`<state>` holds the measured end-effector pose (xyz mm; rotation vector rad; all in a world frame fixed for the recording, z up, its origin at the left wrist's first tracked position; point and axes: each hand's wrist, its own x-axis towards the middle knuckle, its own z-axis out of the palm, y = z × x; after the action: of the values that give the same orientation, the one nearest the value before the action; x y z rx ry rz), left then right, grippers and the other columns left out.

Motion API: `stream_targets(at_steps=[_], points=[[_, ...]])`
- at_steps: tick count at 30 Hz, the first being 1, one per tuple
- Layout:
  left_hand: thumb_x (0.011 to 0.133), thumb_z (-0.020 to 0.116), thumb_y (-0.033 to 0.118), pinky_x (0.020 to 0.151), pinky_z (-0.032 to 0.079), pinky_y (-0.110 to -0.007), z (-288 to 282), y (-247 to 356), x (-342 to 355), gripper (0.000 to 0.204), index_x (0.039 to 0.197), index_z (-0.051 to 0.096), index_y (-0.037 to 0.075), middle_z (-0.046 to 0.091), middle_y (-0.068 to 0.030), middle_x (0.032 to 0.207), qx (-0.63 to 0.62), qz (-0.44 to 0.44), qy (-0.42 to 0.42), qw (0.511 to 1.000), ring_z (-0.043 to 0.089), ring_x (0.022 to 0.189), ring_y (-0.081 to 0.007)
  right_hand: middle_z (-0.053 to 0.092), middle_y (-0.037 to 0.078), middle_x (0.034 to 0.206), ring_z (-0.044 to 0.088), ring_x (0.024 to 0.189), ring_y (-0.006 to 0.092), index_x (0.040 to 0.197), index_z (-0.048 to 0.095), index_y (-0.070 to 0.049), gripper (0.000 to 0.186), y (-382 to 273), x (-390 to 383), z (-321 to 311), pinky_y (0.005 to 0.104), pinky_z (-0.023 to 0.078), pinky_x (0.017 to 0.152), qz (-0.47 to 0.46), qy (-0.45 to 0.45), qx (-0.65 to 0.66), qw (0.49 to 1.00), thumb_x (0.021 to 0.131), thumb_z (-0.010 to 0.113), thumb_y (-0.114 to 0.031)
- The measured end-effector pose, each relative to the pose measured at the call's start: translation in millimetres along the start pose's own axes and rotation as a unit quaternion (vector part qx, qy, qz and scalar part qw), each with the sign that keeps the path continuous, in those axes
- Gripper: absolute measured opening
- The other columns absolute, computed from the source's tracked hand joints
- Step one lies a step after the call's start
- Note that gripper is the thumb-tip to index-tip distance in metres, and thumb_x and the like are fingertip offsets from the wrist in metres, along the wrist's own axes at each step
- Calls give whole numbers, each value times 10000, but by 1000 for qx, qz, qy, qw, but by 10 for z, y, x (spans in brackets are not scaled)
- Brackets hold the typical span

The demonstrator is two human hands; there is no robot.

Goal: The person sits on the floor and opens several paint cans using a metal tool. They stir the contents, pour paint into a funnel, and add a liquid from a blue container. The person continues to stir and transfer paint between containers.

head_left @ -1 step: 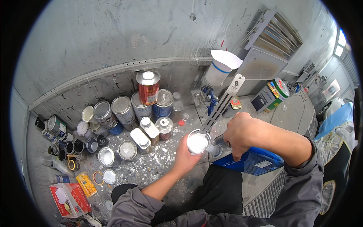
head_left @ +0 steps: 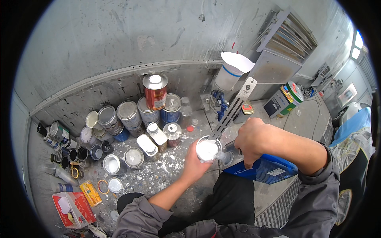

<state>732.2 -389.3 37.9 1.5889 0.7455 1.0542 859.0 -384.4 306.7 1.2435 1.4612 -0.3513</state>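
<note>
My left hand is wrapped round a cup of white paint at the middle of the view. A long slotted metal mixing stick stands slanted in the paint, its upper end leaning away to the right. My right hand is closed at the top end of a blue rectangular can, which lies tilted over with its body to the right. The can's translucent spout is at the right side of the cup. My right fingers partly hide the can's top.
Beyond the cup, a blue-fitted spray gun carries a white cup with a paper strainer. Several paint cans line the wall at left, a red can stacked on top. A floor grate lies at lower right.
</note>
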Motion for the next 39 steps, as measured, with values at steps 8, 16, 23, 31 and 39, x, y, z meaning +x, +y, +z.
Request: stream_targets(at_steps=[8, 16, 23, 31, 39], points=[[764, 922, 150, 1046, 520, -439, 22, -26, 6, 793, 1435, 526, 10, 638, -195, 1332, -6, 9, -2, 1000, 639, 1251, -370, 795, 61, 1196, 759, 1105, 255, 1215, 808, -109, 617, -7, -6, 7, 395, 604, 910, 6, -2, 1, 1000, 757, 856, -521], [754, 918, 103, 1087, 505, -393, 32, 7, 15, 812, 1449, 506, 11, 666, -147, 1343, 6, 6, -7, 1000, 650, 1264, -261, 797, 60, 1186, 762, 1096, 256, 1192, 816, -110, 597, 7, -21, 41, 397, 603, 906, 7, 6, 8, 1000, 752, 862, -511], [767, 924, 140, 1054, 523, -421, 79, 140, 46, 780, 1427, 527, 12, 662, -186, 1334, -36, -12, -5, 999, 658, 1256, -328, 793, 67, 1138, 753, 1075, 272, 1250, 792, -176, 605, 140, -137, 226, 407, 597, 873, 5, 37, 16, 999, 767, 840, -536], [757, 913, 64, 1111, 482, -381, 112, 465, 226, 811, 1442, 483, 10, 636, -124, 1368, -100, -33, -24, 994, 620, 1286, -228, 731, 138, 1146, 708, 1083, 366, 1379, 703, -311, 800, 695, -499, 974, 435, 570, 900, 16, 207, 128, 970, 689, 843, -691], [760, 919, 64, 1091, 499, -381, 62, 542, 268, 815, 1447, 483, 19, 647, -124, 1359, -79, -26, -9, 997, 636, 1266, -228, 777, 181, 1204, 734, 1129, 379, 1418, 700, -239, 919, 1415, 420, 2038, 429, 573, 989, 160, 207, 389, 883, 676, 797, -773]])
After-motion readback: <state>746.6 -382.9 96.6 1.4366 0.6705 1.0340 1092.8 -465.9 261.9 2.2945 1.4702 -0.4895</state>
